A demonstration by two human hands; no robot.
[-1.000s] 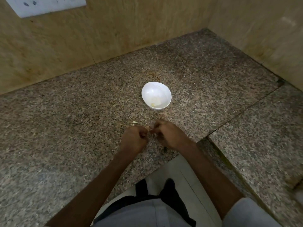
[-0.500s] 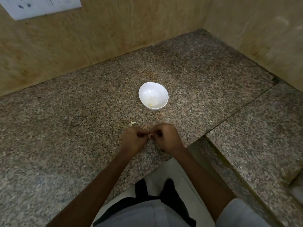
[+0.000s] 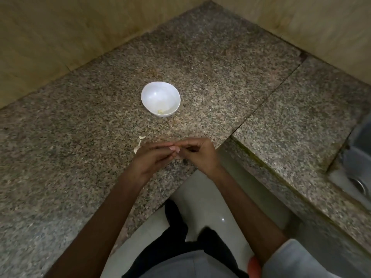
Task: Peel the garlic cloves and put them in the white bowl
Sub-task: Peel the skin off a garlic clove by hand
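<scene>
1. Left hand (image 3: 154, 158) just below the middle of the frame, over the near edge of the speckled granite counter (image 3: 80, 141). Fingers long, nearly straight and close together, tips aimed toward the right of the frame, thumb tip closed against the forefinger tip.
2. Right hand (image 3: 201, 155) immediately to the right of it, fingers curled inward, thumb and forefinger tips brought up against those of the left hand.
3. Garlic clove (image 3: 178, 146) only a small tan speck pinched where the fingertips of both hands meet, mostly hidden. Peeled or unpeeled: cannot tell.
4. White bowl (image 3: 149, 93) upright on the counter, above the hands and slightly left of centre, well apart from them.
5. Inside the bowl, one small yellowish piece (image 3: 160, 111) low against the near wall. Too small to tell more.
6. Two pale peel scraps on the counter, between bowl and hands: upper scrap (image 3: 142, 137) lying free, lower scrap (image 3: 137, 148) just beside the left hand's knuckles.
7. Dark seam (image 3: 267, 101) across the counter in the right half, running from upper right down toward the hands.
8. Metal sink (image 3: 359, 183) at the right edge, partly cut off.
9. Tan walls (image 3: 60, 37) along the top, meeting in a corner at upper right.
10. Pale floor tile (image 3: 200, 189) and grey shirt (image 3: 180, 265) along the bottom centre.
</scene>
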